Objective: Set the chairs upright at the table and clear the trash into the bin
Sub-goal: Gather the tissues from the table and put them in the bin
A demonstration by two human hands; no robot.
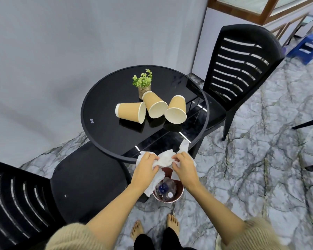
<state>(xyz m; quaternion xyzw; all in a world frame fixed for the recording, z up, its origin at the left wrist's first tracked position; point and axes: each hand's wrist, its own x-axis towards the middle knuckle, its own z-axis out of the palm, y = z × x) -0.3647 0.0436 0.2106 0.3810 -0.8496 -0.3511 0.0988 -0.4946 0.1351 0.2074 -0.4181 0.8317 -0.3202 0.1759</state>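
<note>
My left hand (146,166) and my right hand (184,165) both grip crumpled white tissue paper (165,159) just above a small copper bin (179,195) on the floor. Plastic bottles (165,187) lie inside the bin. Three tan paper cups lie tipped over on the round black glass table (105,130): one to the left (130,112), one in the middle (154,104), one to the right (176,109). Two black slatted chairs stand upright, one at the near left (79,177) and one at the far right (242,69).
A small potted green plant (143,83) stands on the table behind the cups. A blue plastic stool (306,47) sits far right on the marble floor. A grey wall lies behind the table. Black furniture legs (309,123) jut in at the right edge. My bare feet (155,226) are below the bin.
</note>
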